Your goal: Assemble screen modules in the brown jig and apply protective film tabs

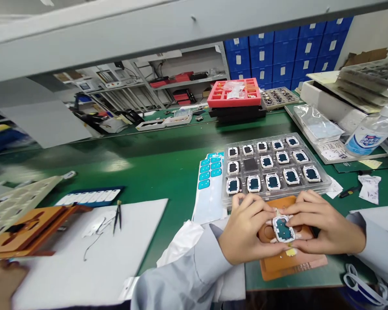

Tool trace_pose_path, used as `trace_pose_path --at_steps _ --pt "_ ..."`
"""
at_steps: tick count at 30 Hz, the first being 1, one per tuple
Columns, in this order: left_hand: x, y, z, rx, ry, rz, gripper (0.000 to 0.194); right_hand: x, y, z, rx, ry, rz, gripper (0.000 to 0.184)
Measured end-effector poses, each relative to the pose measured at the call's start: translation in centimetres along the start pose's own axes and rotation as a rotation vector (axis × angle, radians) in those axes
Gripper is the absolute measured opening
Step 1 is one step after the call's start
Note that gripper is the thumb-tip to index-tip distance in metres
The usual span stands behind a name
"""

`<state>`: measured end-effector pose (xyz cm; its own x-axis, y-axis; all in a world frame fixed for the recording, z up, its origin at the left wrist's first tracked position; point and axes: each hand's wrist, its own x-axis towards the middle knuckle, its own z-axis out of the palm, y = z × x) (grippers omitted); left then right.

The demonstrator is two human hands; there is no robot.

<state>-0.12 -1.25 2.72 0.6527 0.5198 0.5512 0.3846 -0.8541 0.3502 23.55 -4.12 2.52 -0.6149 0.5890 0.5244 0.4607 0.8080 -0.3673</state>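
Observation:
In the head view, a square white watch case [283, 230] with a teal sheet in its middle is gripped at its edges by both hands. My left hand [250, 230] has its fingers and thumb closed on the left side. My right hand [323, 224] pinches the right side, one fingertip at the teal face. Beneath lies an orange fixture block [278, 269], partly hidden by the hands. Just beyond them, a clear plastic tray [321, 189] holds several similar cases. Left of it lies a white sheet [205, 209] of teal stickers.
At left are a white mat [100, 267], tweezers [117, 217], a brown fixture [35, 228] and another person's hand [3, 280]. A red organizer tray [234, 100] stands behind. Farther right are a pump bottle [371, 133] and a black-handled tool [348, 192]. A grey beam [181, 26] crosses overhead.

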Motion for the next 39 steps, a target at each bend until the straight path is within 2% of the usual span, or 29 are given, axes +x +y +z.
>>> trace_pose_path --at_steps 5,9,11,13,16,19,24,28,31,33,36,39 --pt "0.4 0.3 -0.3 0.046 0.088 0.036 0.049 0.1 0.2 0.8 -0.054 0.164 -0.067 0.025" --pt "0.9 -1.4 -0.9 0.101 0.230 0.095 0.042 0.1 0.3 1.0 -0.074 0.210 -0.007 0.035" --pt "1.1 -3.2 -1.2 0.119 0.267 0.036 0.039 0.0 0.5 1.0 -0.065 0.231 0.029 0.037" --pt "1.5 -5.2 -1.4 0.168 0.289 -0.095 0.035 -0.1 0.7 1.1 -0.053 0.248 0.031 0.030" --pt "2.3 -7.8 -1.2 0.222 0.249 -0.371 0.028 -0.1 0.9 1.2 -0.038 0.252 -0.004 0.021" --pt "2.7 -9.2 -0.9 0.210 0.191 -0.505 0.024 -0.1 1.0 1.2 -0.041 0.245 -0.025 0.018" --pt "2.5 -8.9 -1.2 0.213 0.208 -0.500 0.022 -0.1 1.0 1.1 -0.043 0.234 -0.026 0.016" --pt "2.5 -8.1 -1.4 0.176 0.053 -0.438 0.020 0.0 1.1 1.1 -0.036 0.214 -0.052 0.014" --pt "2.7 -8.3 -1.8 0.179 -0.013 -0.474 0.029 0.0 1.2 1.1 -0.027 0.199 -0.061 0.014" --pt "2.6 -9.0 -2.6 0.218 0.017 -0.580 0.029 -0.1 1.2 1.1 -0.020 0.193 -0.063 0.015" --pt "1.6 -11.1 -4.3 0.305 0.079 -0.841 0.028 -0.1 1.1 0.9 -0.014 0.182 -0.074 0.016" --pt "0.1 -13.0 -5.5 0.346 0.022 -1.098 0.015 0.0 1.1 0.8 -0.016 0.165 -0.080 0.017"
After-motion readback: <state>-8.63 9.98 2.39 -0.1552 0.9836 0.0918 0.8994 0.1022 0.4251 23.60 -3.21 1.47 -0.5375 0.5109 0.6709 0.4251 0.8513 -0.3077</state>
